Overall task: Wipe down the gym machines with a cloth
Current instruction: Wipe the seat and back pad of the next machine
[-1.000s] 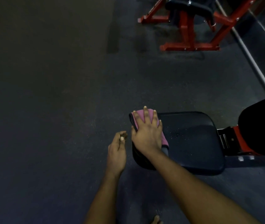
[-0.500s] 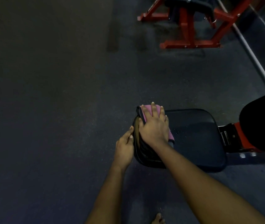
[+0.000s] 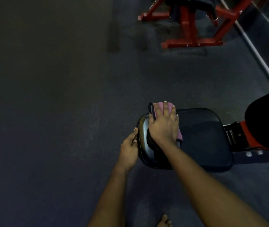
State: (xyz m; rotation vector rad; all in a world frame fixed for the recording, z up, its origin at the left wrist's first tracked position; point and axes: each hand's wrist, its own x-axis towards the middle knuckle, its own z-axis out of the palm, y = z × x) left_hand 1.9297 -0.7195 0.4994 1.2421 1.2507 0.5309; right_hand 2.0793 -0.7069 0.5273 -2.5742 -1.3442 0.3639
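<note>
A black padded seat (image 3: 202, 138) of a gym bench juts out low over the floor at lower right. On its left end lies a pink cloth (image 3: 159, 106) with a dark edge, and my right hand (image 3: 164, 125) presses flat on it with straight, spread fingers. My left hand (image 3: 129, 149) grips the seat's left rim, thumb on the edge and fingers curled under, out of sight. Most of the cloth is hidden under my right hand.
A black backrest pad (image 3: 268, 120) on a red and black bracket (image 3: 235, 133) joins the seat at the right. Another red-framed machine (image 3: 191, 27) stands at the back. A pale floor strip (image 3: 258, 58) runs diagonally at right. My bare foot (image 3: 164, 222) shows at the bottom.
My left hand came in from the floor side and took hold of the seat's left rim. My right hand with the cloth slid a little farther along the seat's left end.
</note>
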